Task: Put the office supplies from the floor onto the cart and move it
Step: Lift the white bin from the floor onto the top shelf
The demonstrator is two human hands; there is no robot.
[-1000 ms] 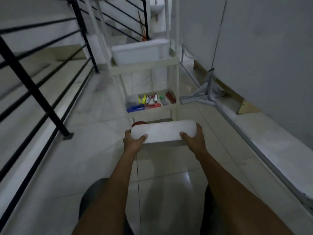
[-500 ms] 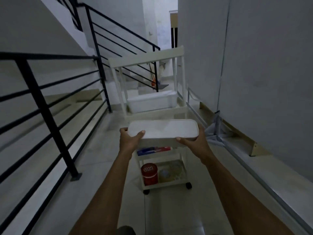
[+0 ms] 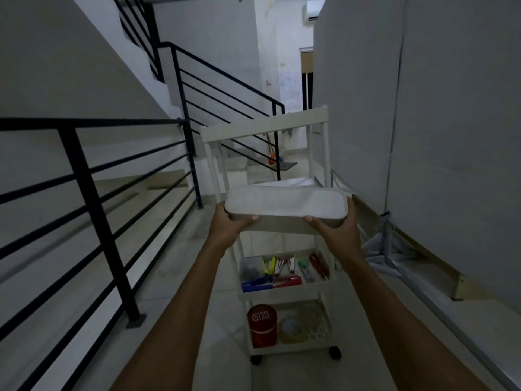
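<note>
A white lidded box (image 3: pixel 285 206) is held over the cart (image 3: pixel 282 277).

It is gripped at its ends by the left hand (image 3: pixel 229 224) and right hand (image 3: pixel 337 225); lower shelves are already stocked, while placing and moving remain.

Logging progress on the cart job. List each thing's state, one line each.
white box: lidded, held in the air in front of the cart
left hand: gripping the box's left end
right hand: gripping its right end
cart: upright on wheels, lower shelves loaded
red tin: upright, bottom shelf
</note>
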